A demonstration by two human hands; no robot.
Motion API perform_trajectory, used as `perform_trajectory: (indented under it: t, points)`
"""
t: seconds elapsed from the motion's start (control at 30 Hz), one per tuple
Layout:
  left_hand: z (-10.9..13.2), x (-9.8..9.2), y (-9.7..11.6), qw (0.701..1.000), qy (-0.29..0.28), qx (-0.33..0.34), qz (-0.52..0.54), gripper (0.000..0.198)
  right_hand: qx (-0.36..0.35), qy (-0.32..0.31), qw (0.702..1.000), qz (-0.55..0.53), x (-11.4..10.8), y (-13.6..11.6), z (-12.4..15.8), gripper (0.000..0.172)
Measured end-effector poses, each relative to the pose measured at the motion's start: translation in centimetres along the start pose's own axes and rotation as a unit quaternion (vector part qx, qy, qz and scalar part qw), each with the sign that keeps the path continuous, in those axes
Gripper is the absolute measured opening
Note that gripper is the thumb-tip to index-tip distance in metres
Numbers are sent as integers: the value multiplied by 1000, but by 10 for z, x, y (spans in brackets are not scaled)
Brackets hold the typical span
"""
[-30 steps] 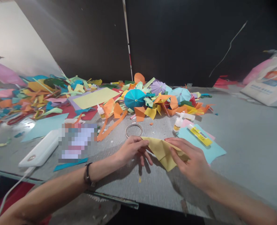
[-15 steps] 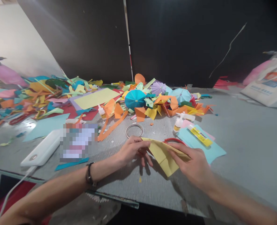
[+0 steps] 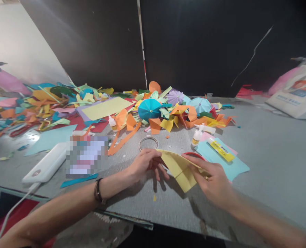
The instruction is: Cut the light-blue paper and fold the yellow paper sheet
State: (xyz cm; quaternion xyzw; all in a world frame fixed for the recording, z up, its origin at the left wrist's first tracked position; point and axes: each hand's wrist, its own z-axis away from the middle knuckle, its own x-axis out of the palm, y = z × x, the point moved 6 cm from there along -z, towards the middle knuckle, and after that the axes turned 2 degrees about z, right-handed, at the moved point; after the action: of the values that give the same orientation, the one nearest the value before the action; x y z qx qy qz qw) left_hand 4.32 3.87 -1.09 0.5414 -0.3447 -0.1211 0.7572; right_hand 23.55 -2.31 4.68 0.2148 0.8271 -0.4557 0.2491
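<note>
A creased, folded sheet of yellow paper (image 3: 180, 170) is held above the grey table between both hands. My left hand (image 3: 147, 163) pinches its upper left corner between thumb and forefinger, the other fingers hanging loose below. On the paper's right side, my right hand (image 3: 211, 175) grips the edge, thumb below and fingers above. Behind the paper lie red-handled scissors (image 3: 194, 156), mostly hidden by the paper and my right hand. A roll of tape (image 3: 148, 143) rests just beyond my left hand.
Light blue paper (image 3: 235, 167) with a yellow-labelled glue tube (image 3: 221, 150) lies at right, beside a small glue bottle (image 3: 196, 138). A white power bank (image 3: 48, 163) and a blurred-out phone (image 3: 87, 156) sit at left. Coloured paper scraps (image 3: 127, 119) and a blue paper fan (image 3: 149, 109) pile up behind.
The yellow paper has tilted slightly, its lower corner rising a little. My right forefinger has shifted left along the top edge; both hands keep their hold.
</note>
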Motion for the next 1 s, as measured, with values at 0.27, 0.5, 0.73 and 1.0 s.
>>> perform_trajectory:
  t: [0.27,0.5,0.73,1.0]
  points:
    - [8,19,7,996,-41,19,-74,42,44,-18,998,44,-2,13,-9,19]
    - [14,37,-6,993,-105,-13,-57,47,-122,-22,988,97,6,-10,-1,15]
    - [12,31,-6,996,-81,-6,-24,44,-143,-15,984,101,7,-12,0,14]
    - [13,34,-10,995,-93,-34,-28,39,-171,-2,974,146,6,-15,3,13]
